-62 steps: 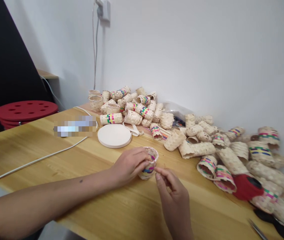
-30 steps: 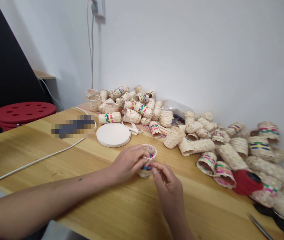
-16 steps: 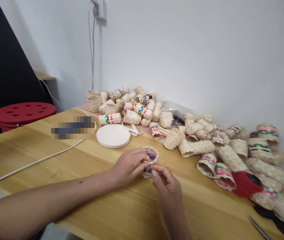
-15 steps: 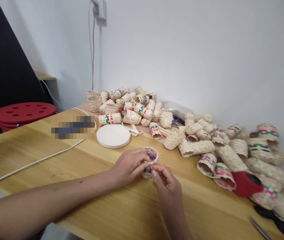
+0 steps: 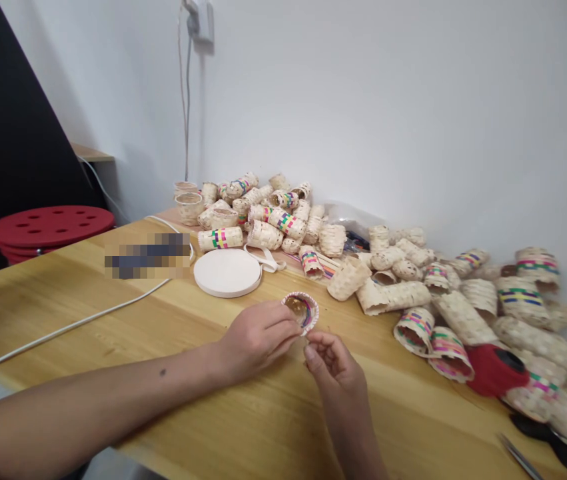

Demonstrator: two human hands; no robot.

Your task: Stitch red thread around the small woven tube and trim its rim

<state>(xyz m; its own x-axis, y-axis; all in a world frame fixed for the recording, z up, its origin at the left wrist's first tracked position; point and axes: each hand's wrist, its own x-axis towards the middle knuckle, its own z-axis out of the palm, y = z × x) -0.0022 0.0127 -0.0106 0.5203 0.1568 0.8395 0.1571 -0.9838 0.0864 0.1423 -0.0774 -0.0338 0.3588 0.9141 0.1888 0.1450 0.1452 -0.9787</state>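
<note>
Gripping a small woven basket (image 5: 301, 311) w/ the left hand (image 5: 258, 337), fingers closed round its side, mouth tipped up toward the camera so the pink-trimmed rim and coloured inner weave show; right hand (image 5: 336, 363) sits just beside it, thumb & forefinger pinched shut at the rim's near edge, prob. on a thin strand, though the strand itself is too fine to make out. Basket is held just above the wooden table (image 5: 113, 320), near side of the round white disc (image 5: 227, 272); the big heap of finished baskets (image 5: 413, 280) runs right of the disc along the wall; white cable (image 5: 78, 323) trails off left of the disc; red spool (image 5: 493, 370) lies far right of it, scissors (image 5: 518, 457) beyond that at the table's edge.

Judging from the grip, rim work goes best w/ the left hand steady and turning the basket bit by bit; right hand should keep even tension, pinch close to the rim; squeezing too hard could deform the soft weave.
</note>
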